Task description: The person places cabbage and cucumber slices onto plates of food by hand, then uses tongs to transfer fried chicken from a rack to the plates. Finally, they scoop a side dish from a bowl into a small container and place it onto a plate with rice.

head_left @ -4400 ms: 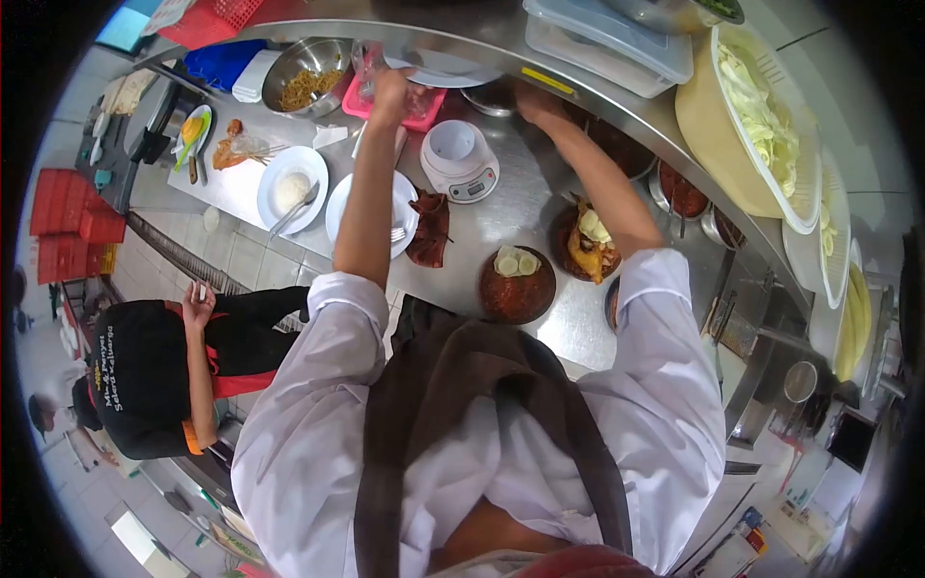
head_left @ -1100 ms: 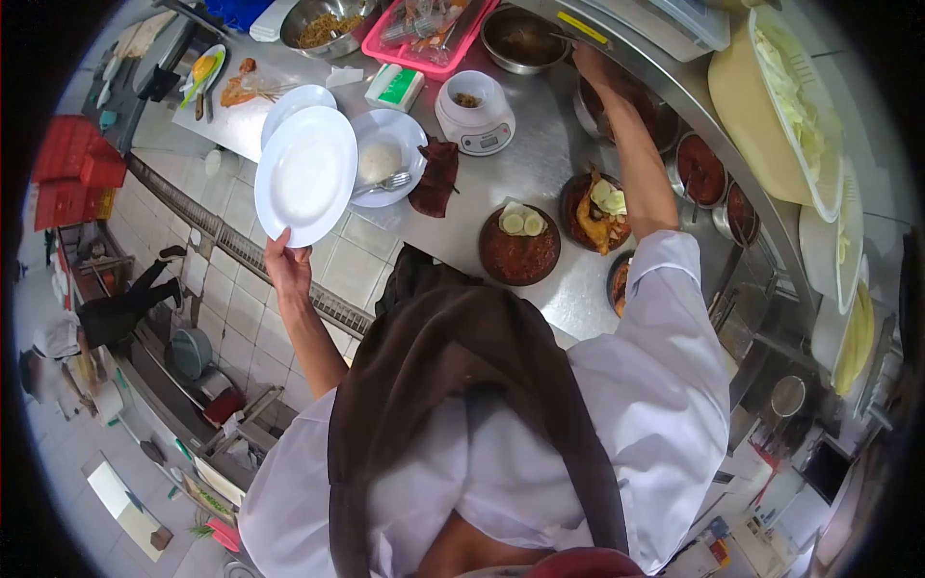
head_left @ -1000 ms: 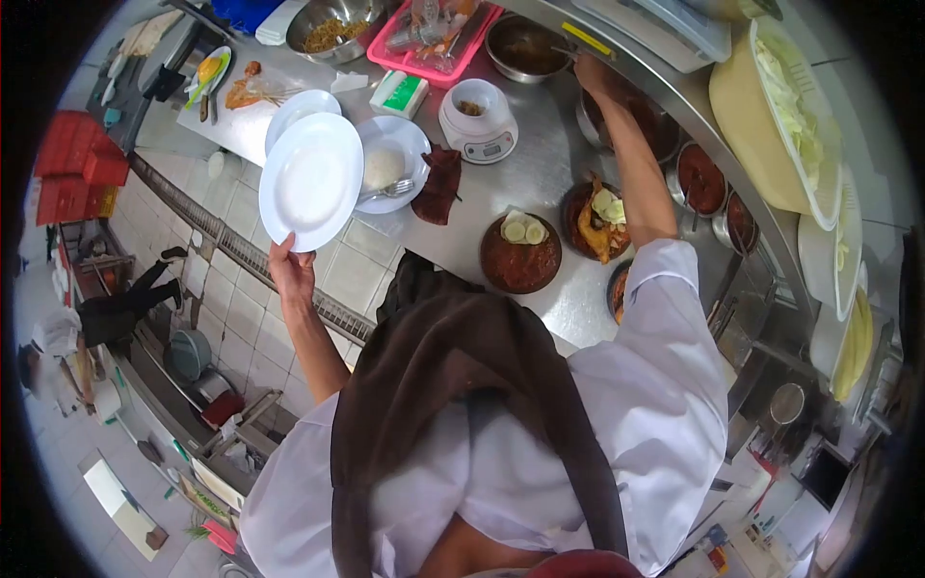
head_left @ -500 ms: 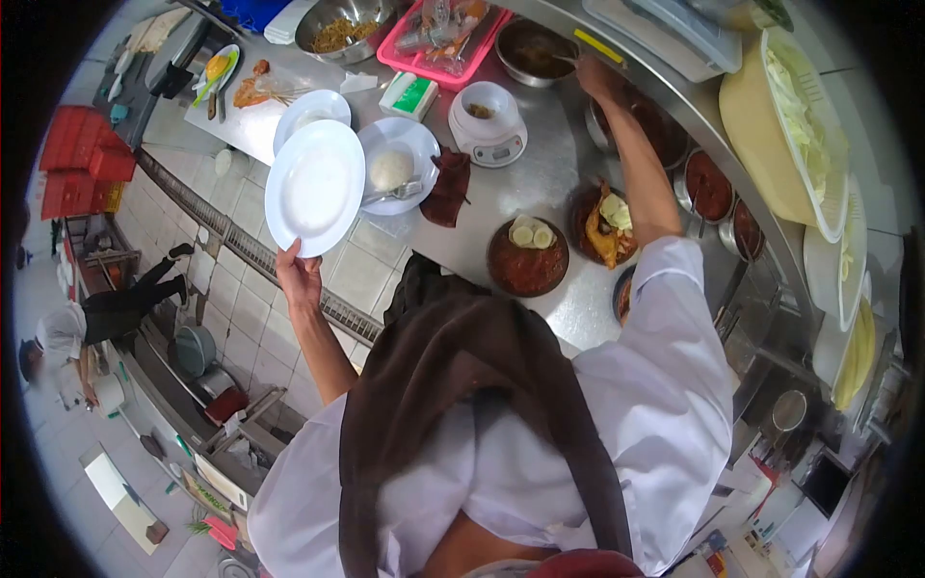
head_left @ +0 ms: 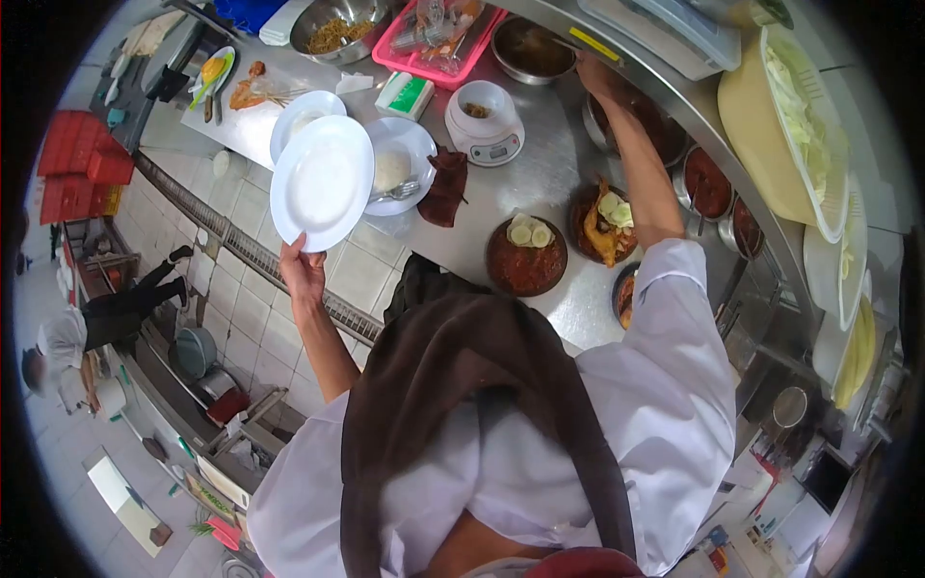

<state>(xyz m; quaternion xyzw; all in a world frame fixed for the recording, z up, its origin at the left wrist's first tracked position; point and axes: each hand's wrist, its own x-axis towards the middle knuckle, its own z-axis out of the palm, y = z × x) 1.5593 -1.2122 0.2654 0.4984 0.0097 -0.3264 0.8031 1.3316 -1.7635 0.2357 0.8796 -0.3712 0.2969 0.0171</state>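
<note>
My left hand (head_left: 304, 271) grips the rim of a white oval plate (head_left: 323, 183), bare and tilted, with the thumb on top. Behind it, a white plate (head_left: 299, 108) and a plate (head_left: 424, 159) bearing a rice mound (head_left: 390, 170) and fork are partly covered. My right hand (head_left: 597, 75) reaches to the metal bowl (head_left: 501, 48) of brown sauce. Its fingers close around what looks like a thin utensil handle at the bowl's rim; the shelf edge partly hides them. Below that arm sit a dark dish of fried chicken (head_left: 605, 226) and a dish of red sambal (head_left: 525, 270) with cucumber slices.
A white kitchen scale (head_left: 496, 151) carries a small bowl. A pink tray (head_left: 424, 67), a noodle bowl (head_left: 337, 39) and a tissue pack (head_left: 405, 96) line the back. Sauce pots (head_left: 708, 183) stand right, under a shelf with cabbage tubs (head_left: 771, 144). Another person (head_left: 72, 332) works far left.
The plate in my left hand has moved slightly right, covering more of the rice plate. My right hand has shifted slightly upward beside the sauce bowl, farther under the shelf edge.
</note>
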